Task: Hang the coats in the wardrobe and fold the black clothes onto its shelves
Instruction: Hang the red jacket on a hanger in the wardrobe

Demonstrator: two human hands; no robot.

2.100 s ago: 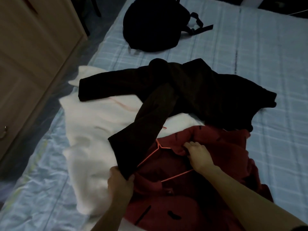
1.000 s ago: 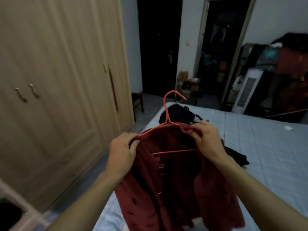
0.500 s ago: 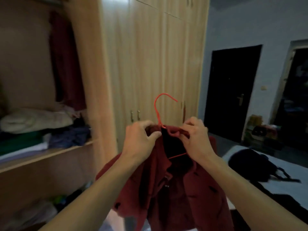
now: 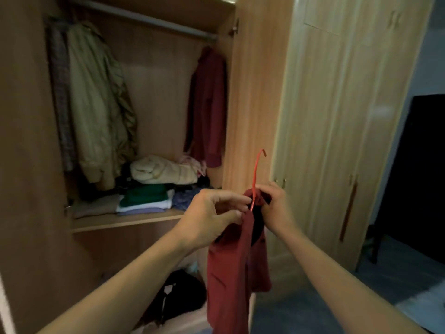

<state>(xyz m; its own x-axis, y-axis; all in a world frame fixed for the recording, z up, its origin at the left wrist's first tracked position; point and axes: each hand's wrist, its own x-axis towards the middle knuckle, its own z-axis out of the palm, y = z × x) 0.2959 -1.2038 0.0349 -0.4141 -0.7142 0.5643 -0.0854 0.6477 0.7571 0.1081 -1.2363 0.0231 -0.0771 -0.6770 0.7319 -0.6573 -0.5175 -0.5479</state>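
A dark red coat [image 4: 231, 268] hangs from a red wire hanger [image 4: 256, 174] that I hold up in front of the open wardrobe [image 4: 250, 92]. My left hand [image 4: 212, 218] pinches the coat's collar on the left of the hanger neck. My right hand [image 4: 274, 206] grips the collar on the right side. The hanger's hook points up, well below the metal rail [image 4: 144, 20] at the wardrobe's top.
On the rail hang a beige jacket [image 4: 101, 104] at the left and a maroon garment [image 4: 207, 107] at the right. The shelf [image 4: 125, 221] holds folded cream, green and white clothes. Dark items lie on the wardrobe floor [image 4: 178, 297]. Closed doors [image 4: 337, 116] stand to the right.
I lifted the red coat on its hanger off the bed and turned to face the open wardrobe. Both hands have closed in toward the hanger's neck, and the coat now hangs edge-on.
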